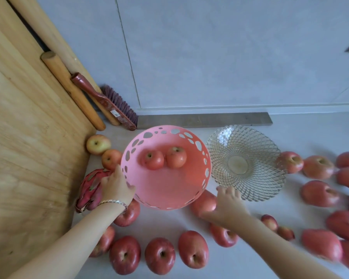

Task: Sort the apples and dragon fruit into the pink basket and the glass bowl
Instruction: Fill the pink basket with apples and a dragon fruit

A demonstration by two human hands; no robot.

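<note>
The pink basket [169, 190] stands in the middle with two apples [152, 159] side by side inside it. To its right the glass bowl [256, 184] holds nothing. A dragon fruit [89, 188] lies left of the basket against the wooden board, and my left hand [116, 187] rests on its right side, fingers curled over it. My right hand [227, 204] lies blurred over an apple [203, 202] at the basket's lower right edge, fingers spread. Several more apples [193, 249] lie across the front and right of the surface.
A wooden board [28, 137] fills the left side, with rolling pins [73, 91] and a brush [109, 103] leaning at the back. A grey strip [204, 119] lies along the wall. Two paler apples [98, 144] sit by the board.
</note>
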